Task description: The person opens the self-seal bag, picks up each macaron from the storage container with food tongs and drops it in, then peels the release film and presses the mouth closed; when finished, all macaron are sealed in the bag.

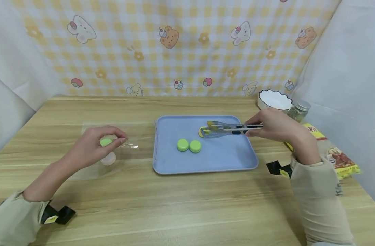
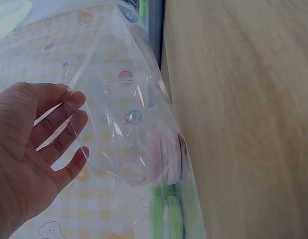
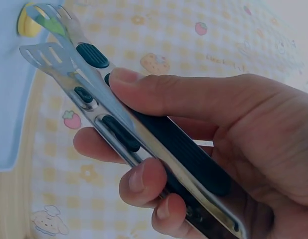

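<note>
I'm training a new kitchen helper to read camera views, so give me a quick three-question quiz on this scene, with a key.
1. Multiple choice: what does the right hand hold?
A) a spoon
B) tongs
C) a knife

2. True or false: the pieces seen in the clear bag, whose edge the left hand pinches, are all one colour.

3. Count: how many green pieces lie on the blue tray clear of the tongs?

Key:
1. B.
2. False; the left wrist view shows a pink piece and a green piece there.
3. Two, side by side.
</note>
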The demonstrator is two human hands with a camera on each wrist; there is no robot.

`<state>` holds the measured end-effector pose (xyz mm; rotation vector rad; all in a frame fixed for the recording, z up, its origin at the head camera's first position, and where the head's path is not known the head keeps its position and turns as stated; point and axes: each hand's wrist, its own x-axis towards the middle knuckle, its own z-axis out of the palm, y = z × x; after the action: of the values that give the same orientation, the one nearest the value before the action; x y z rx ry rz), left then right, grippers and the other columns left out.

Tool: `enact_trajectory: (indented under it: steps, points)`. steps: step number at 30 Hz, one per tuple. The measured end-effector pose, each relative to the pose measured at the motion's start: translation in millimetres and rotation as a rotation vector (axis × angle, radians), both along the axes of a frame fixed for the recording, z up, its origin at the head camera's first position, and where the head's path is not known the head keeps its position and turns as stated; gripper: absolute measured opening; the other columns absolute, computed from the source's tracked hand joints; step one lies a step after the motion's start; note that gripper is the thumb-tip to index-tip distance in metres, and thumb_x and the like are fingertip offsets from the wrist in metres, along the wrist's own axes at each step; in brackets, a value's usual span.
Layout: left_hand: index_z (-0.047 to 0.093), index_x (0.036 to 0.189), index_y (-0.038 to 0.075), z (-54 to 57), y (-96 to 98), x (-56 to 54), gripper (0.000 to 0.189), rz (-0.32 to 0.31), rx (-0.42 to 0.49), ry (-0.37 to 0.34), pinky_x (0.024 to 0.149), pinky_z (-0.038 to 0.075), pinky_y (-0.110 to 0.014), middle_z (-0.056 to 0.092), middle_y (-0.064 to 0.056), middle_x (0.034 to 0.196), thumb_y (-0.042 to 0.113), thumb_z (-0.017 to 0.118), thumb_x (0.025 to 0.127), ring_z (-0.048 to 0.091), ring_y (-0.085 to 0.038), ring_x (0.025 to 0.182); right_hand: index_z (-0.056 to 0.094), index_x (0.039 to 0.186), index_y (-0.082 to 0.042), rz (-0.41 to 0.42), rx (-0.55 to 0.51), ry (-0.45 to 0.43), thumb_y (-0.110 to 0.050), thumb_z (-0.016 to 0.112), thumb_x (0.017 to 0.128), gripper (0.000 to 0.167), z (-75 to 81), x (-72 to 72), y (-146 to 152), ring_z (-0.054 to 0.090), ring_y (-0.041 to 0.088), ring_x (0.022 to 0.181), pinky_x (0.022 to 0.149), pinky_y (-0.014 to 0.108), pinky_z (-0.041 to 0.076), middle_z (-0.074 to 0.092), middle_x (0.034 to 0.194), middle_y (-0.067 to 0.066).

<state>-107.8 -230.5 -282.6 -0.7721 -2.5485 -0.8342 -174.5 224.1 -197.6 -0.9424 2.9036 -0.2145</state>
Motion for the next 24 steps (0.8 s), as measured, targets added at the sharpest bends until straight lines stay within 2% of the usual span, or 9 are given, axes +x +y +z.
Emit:
enact_trajectory:
  steps: [7, 11, 16, 24]
  points:
    - [0.069, 0.086, 0.017, 0.0, -1.4, -1.0, 0.017, -0.011, 0.000, 0.021, 0.076, 0.040, -0.010, 0.068, 0.007, 0.085, 0.001, 0.070, 0.081, 0.061, -0.003, 0.083, 0.074, 0.098, -0.004, 0.054, -0.014, 0.050, -0.017, 0.076, 0.078, 0.024, -4.8, -1.8, -5, 0.049, 0.008, 0.055, 0.053, 0.029, 0.041, 0.070, 0.086, 0.007]
    - [0.069, 0.086, 0.016, 0.7, -1.7, -1.2, 0.017, -0.013, 0.003, 0.028, 0.076, 0.040, -0.010, 0.068, 0.006, 0.084, 0.000, 0.070, 0.081, 0.061, -0.003, 0.083, 0.073, 0.099, -0.004, 0.062, -0.007, 0.064, -0.018, 0.075, 0.078, 0.025, -3.7, -2.1, -4, 0.054, 0.009, 0.060, 0.056, 0.031, 0.044, 0.070, 0.088, 0.008]
    - [0.069, 0.086, 0.016, 1.5, -1.8, -0.4, 0.017, -0.009, 0.008, 0.025, 0.075, 0.040, -0.010, 0.068, 0.005, 0.084, 0.000, 0.070, 0.081, 0.061, -0.003, 0.082, 0.072, 0.102, -0.002, 0.060, -0.030, 0.082, -0.019, 0.074, 0.080, 0.027, 0.4, -0.8, 1, 0.063, 0.015, 0.074, 0.065, 0.037, 0.048, 0.070, 0.092, 0.009]
    - [0.069, 0.085, 0.015, 2.9, -2.2, 0.7, 0.017, -0.013, 0.028, 0.036, 0.075, 0.041, -0.009, 0.068, 0.005, 0.085, -0.001, 0.069, 0.082, 0.061, -0.002, 0.082, 0.072, 0.104, -0.003, 0.055, -0.081, 0.089, -0.020, 0.073, 0.081, 0.028, 5.4, 2.2, 4, 0.058, 0.010, 0.064, 0.059, 0.032, 0.045, 0.070, 0.091, 0.008]
